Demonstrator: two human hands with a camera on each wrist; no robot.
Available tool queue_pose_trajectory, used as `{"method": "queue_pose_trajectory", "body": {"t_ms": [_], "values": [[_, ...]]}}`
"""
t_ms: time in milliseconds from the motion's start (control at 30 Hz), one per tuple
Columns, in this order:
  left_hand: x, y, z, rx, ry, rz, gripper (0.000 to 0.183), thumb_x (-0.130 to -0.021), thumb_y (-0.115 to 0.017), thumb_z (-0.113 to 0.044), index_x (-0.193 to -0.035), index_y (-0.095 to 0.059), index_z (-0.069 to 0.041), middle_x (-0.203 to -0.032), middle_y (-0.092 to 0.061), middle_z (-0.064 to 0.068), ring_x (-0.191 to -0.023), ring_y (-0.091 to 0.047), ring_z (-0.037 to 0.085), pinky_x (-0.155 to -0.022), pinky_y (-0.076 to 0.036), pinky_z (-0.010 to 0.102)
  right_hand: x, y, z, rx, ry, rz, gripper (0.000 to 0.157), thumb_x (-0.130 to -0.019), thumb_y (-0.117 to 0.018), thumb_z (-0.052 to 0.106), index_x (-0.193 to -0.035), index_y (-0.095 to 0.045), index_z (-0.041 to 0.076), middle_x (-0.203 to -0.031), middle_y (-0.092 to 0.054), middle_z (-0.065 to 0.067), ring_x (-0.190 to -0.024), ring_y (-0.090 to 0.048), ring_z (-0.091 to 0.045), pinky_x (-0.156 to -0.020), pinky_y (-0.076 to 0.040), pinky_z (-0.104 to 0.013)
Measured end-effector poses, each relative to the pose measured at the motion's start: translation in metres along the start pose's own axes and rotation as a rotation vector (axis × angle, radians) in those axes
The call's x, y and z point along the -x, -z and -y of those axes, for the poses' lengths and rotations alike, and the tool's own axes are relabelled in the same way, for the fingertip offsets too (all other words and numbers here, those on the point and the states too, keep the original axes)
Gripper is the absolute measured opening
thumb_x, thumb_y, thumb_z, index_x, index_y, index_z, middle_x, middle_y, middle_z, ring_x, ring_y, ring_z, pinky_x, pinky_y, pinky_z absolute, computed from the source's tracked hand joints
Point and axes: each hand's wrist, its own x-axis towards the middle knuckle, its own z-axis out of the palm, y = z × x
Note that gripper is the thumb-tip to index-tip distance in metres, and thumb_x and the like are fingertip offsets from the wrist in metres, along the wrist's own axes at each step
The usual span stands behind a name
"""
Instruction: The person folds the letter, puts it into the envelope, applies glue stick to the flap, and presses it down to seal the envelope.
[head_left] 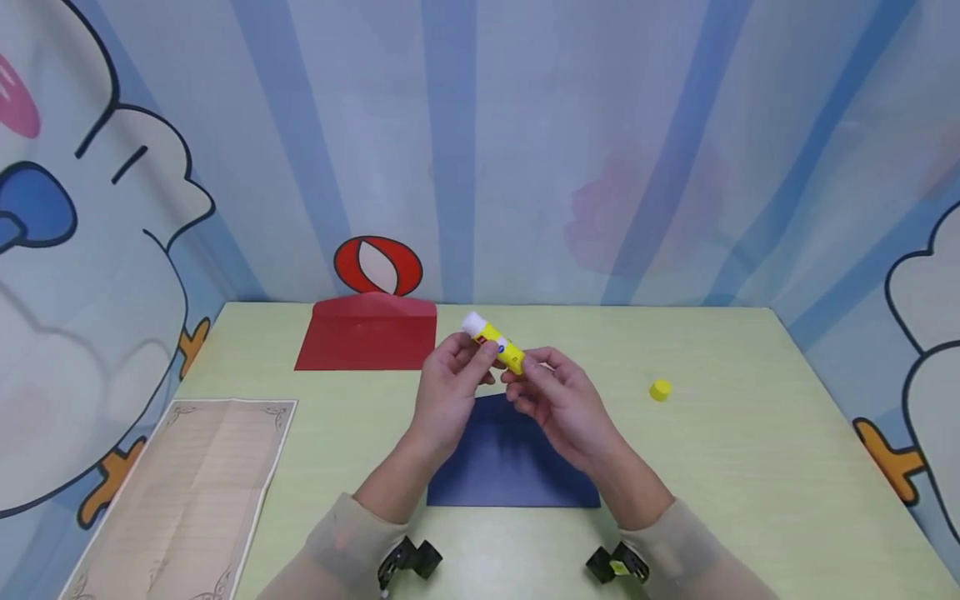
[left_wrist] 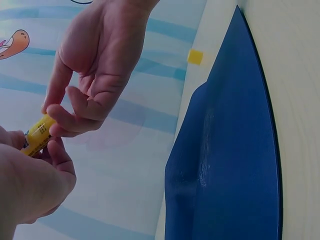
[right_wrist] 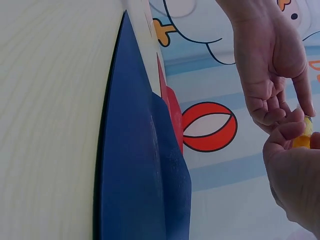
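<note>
A yellow glue stick (head_left: 501, 347) with a white top end is held up between both hands, tilted, above the table. My left hand (head_left: 450, 383) pinches its middle with thumb and fingers. Its lower end is pinched by my right hand (head_left: 558, 400); the left wrist view shows that thumb and fingertips on the glue stick (left_wrist: 39, 135). Beneath the hands lies a dark blue envelope (head_left: 517, 467), whose flap stands partly raised in the right wrist view. The small yellow cap (head_left: 660, 390) rests apart on the table to the right.
Toward the back left of the table (head_left: 750, 467) lies a red envelope (head_left: 367, 342) with its flap at the far side. A creased sheet of bordered paper (head_left: 187, 492) covers the left front. A printed cartoon curtain (head_left: 517, 150) stands behind the table.
</note>
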Motion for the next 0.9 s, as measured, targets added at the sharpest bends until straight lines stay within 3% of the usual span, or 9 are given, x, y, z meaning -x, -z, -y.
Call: {"method": "queue_pose_trajectory", "body": {"t_ms": [167,267,433,533,700,800,900], "values": [[0.0022,-0.0016,-0.0009,0.003,0.002,-0.032,0.037,-0.103,-0.074,-0.024,-0.132,-0.062,-0.004,-0.123,-0.072,0.012,-0.106,-0.068,0.024,-0.086,-0.058,0.027,0.0003,-0.0006,-0.0033,0.149,0.117,-0.037,0.022,-0.106,-0.064,0.004,-0.125,-0.053,0.003,-0.112,-0.071,-0.011,-0.091,-0.070,-0.018,-0.079,-0.055,-0.024],[0.0027,-0.0024,-0.0012,0.003,0.005,-0.044,0.038,-0.103,-0.074,-0.025,-0.132,-0.062,-0.003,-0.124,-0.072,0.012,-0.107,-0.068,0.024,-0.087,-0.057,0.028,0.0000,-0.0005,-0.0048,0.212,0.158,-0.059,0.029,-0.104,-0.068,0.004,-0.128,-0.052,0.001,-0.113,-0.069,-0.012,-0.095,-0.071,-0.021,-0.081,-0.056,-0.026],[0.0023,-0.0030,-0.0009,0.005,0.000,-0.050,0.037,-0.103,-0.073,-0.024,-0.131,-0.062,-0.002,-0.123,-0.073,0.013,-0.107,-0.068,0.024,-0.089,-0.057,0.028,0.0000,0.0003,-0.0040,0.150,0.055,-0.020,0.031,-0.111,-0.059,0.028,-0.129,-0.054,0.002,-0.105,-0.070,-0.011,-0.086,-0.070,-0.019,-0.072,-0.055,-0.024],[0.0024,-0.0029,-0.0008,0.012,-0.004,-0.041,0.035,-0.104,-0.072,-0.023,-0.130,-0.062,-0.002,-0.123,-0.072,0.013,-0.107,-0.068,0.024,-0.089,-0.056,0.029,-0.0001,0.0004,-0.0030,0.088,0.008,0.000,0.033,-0.113,-0.055,0.033,-0.123,-0.054,0.001,-0.098,-0.072,-0.009,-0.080,-0.070,-0.016,-0.068,-0.054,-0.023],[0.0028,-0.0028,-0.0012,-0.001,-0.015,-0.033,0.036,-0.103,-0.073,-0.023,-0.130,-0.063,-0.002,-0.123,-0.072,0.013,-0.108,-0.068,0.024,-0.089,-0.056,0.029,0.0002,0.0002,-0.0042,0.077,0.086,-0.020,0.015,-0.110,-0.061,0.015,-0.120,-0.054,0.007,-0.103,-0.074,-0.007,-0.087,-0.071,-0.016,-0.076,-0.056,-0.023],[0.0030,-0.0024,-0.0013,-0.017,-0.015,-0.040,0.037,-0.102,-0.074,-0.024,-0.130,-0.063,-0.002,-0.124,-0.073,0.012,-0.108,-0.068,0.024,-0.089,-0.057,0.029,0.0006,-0.0004,-0.0059,0.101,0.154,-0.037,0.020,-0.105,-0.063,0.000,-0.122,-0.053,0.005,-0.109,-0.071,-0.008,-0.095,-0.072,-0.018,-0.082,-0.056,-0.025],[0.0035,-0.0022,-0.0021,-0.026,-0.012,-0.046,0.037,-0.102,-0.075,-0.024,-0.130,-0.063,-0.003,-0.124,-0.073,0.012,-0.108,-0.068,0.025,-0.089,-0.057,0.029,0.0010,-0.0012,-0.0063,0.131,0.172,-0.049,0.027,-0.103,-0.066,-0.002,-0.126,-0.051,0.002,-0.113,-0.068,-0.010,-0.101,-0.072,-0.020,-0.086,-0.056,-0.026]]}}
